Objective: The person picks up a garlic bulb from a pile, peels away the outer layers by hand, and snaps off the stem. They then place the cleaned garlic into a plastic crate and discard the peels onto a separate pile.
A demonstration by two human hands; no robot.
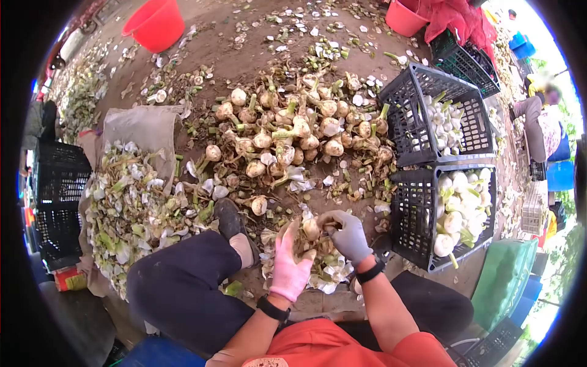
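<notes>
My left hand (291, 262), in a pink glove, is closed around a garlic bulb (311, 230) in front of my knees. Close to the bulb's right side, my right hand (349, 236) in a grey glove has its fingers curled together. What those fingers pinch, if anything, is too small to make out. Beneath both hands lies a heap of peeled skins (330, 269). Just beyond is a large pile of untrimmed garlic bulbs (299, 126) with dirty outer skins and short stalks.
To the right, one black crate (413, 223) holds cleaned white bulbs; another crate (403, 116) behind it holds smaller ones. Peelings (131, 214) cover a sheet on the left. Red buckets (158, 27) stand farther back. A person (538, 125) sits at far right.
</notes>
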